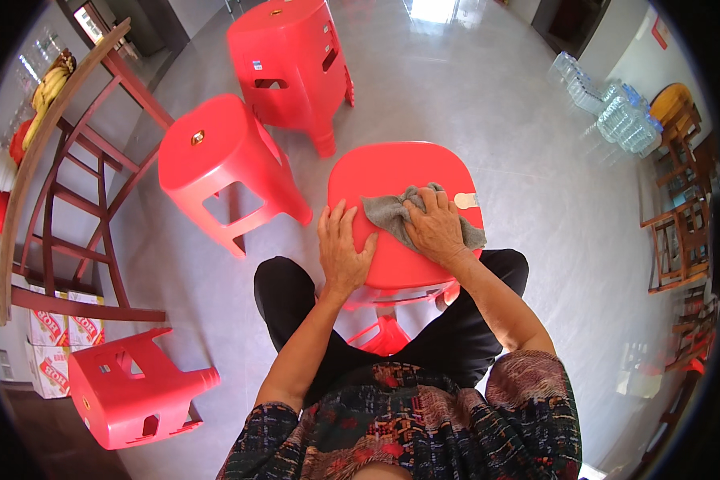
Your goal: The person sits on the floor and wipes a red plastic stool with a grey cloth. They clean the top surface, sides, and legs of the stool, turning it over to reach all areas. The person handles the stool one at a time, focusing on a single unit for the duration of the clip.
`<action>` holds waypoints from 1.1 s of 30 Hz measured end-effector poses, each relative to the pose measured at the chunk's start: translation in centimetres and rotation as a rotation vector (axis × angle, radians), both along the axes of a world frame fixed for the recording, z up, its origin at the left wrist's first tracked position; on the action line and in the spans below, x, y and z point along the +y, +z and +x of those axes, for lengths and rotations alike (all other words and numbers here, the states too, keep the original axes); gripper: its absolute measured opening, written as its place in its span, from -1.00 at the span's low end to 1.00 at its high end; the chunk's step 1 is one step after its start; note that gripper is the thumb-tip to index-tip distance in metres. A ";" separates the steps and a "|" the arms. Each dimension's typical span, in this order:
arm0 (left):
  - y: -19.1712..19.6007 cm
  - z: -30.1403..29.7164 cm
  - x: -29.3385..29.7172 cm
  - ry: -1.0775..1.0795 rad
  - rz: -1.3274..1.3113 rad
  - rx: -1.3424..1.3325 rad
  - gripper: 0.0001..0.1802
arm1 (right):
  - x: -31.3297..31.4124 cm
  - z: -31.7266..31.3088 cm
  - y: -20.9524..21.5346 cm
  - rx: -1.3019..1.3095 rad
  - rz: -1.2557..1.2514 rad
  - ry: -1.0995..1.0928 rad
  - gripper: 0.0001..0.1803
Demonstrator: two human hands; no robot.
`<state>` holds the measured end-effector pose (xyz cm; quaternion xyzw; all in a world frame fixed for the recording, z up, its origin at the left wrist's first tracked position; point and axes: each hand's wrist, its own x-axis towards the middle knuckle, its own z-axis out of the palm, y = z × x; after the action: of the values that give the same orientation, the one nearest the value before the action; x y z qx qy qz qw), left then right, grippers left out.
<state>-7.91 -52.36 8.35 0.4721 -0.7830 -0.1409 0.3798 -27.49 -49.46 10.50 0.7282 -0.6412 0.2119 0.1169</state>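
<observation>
A red plastic stool [392, 172] stands between my knees, its smooth seat facing up. My right hand [434, 226] presses a crumpled grey cloth [390, 214] flat onto the right half of the seat. My left hand [342, 250] rests on the seat's near left edge with its fingers spread, holding nothing. A pale oval slot [466, 200] in the seat shows just beyond my right fingers.
Two more red stools stand upright on the grey tiled floor, one at far left [216, 156] and one behind it [288, 48]. Another red stool [128, 388] lies tipped over at lower left. A dark wooden table [52, 160] with bananas stands left. Water bottles [616, 108] and wooden chairs [680, 240] line the right.
</observation>
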 end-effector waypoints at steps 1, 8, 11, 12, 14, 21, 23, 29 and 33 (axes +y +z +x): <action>-0.1 0.0 0.0 0.005 -0.020 0.003 -0.37 | 0.0 0.5 0.2 0.038 -0.011 -0.028 -0.67; -0.1 -0.3 -0.3 0.014 -0.022 0.015 -0.40 | -1.9 0.0 1.1 -0.227 0.176 -0.044 -0.76; 0.0 -0.1 -0.2 0.011 -0.005 0.031 -0.40 | -0.8 0.3 0.7 -0.322 0.107 0.013 -0.72; -0.1 0.0 -0.2 0.010 -0.009 0.056 -0.39 | 0.1 0.5 0.7 -0.323 0.081 0.050 -0.69; -0.6 0.4 -0.4 0.010 -0.017 0.102 -0.36 | 1.5 1.8 0.8 -0.277 0.056 0.166 -0.63; -3.2 1.6 -1.2 -0.202 0.408 0.791 -0.23 | -0.1 4.3 1.1 0.013 0.167 0.189 -0.32; -4.6 0.7 -1.6 -0.215 0.439 0.907 -0.25 | -3.5 4.1 -0.8 0.019 0.074 0.101 -0.35; -2.0 2.7 0.3 -0.021 0.790 1.115 -0.22 | -11.3 7.3 -0.1 -0.041 0.075 0.036 -0.46; -0.1 5.0 0.5 0.213 0.738 1.058 -0.23 | -10.5 10.5 1.6 0.108 0.307 0.272 -0.63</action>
<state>-2.92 -51.82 8.29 0.5132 -0.3394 -0.5756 0.5386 -16.98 -59.98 12.07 0.8275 -0.5547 0.0863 0.0090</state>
